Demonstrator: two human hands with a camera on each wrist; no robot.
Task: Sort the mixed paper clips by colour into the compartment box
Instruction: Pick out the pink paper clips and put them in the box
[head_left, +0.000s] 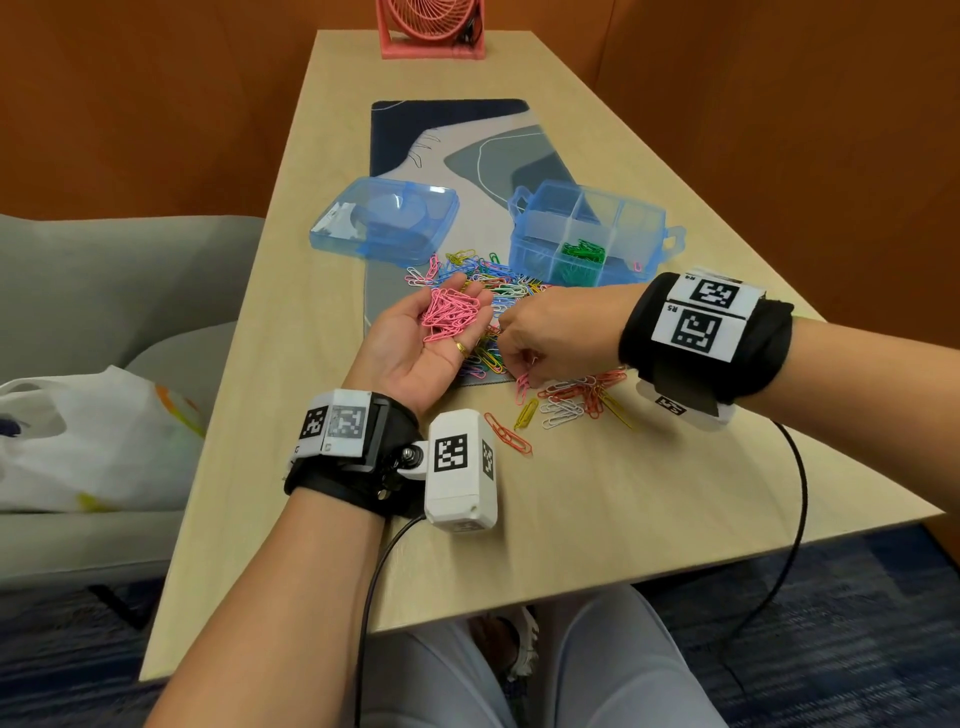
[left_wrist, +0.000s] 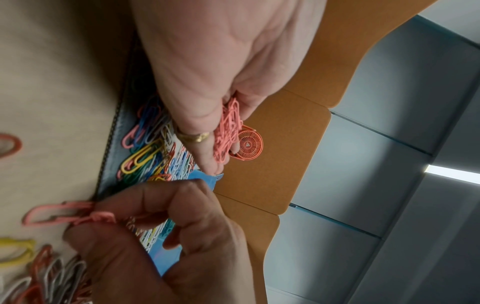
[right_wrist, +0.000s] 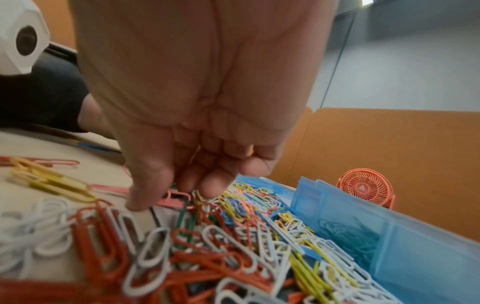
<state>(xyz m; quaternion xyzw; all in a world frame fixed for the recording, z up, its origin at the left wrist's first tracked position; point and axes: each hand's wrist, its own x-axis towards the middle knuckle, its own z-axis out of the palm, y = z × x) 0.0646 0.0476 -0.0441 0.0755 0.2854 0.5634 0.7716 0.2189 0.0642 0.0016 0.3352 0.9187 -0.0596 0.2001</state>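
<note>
My left hand (head_left: 415, 358) lies palm up over the mat's near edge and carries a heap of pink paper clips (head_left: 449, 312) on relaxed fingers; those pink paper clips (left_wrist: 228, 131) also show in the left wrist view. My right hand (head_left: 519, 369) reaches down beside it and pinches a single pink clip (head_left: 522, 387) between thumb and forefinger just above the table. The mixed clip pile (head_left: 493, 280) spreads in front of the blue compartment box (head_left: 535, 249). One compartment holds green clips (head_left: 582, 254), and another holds blue clips (right_wrist: 350, 232).
The blue lid (head_left: 384, 218) lies left of the box on the patterned mat (head_left: 467, 150). Loose red, white and yellow clips (head_left: 576, 400) are scattered on the bare table near my right wrist. A pink fan (head_left: 431, 26) stands at the far end. A white bag (head_left: 78, 441) sits on the chair at the left.
</note>
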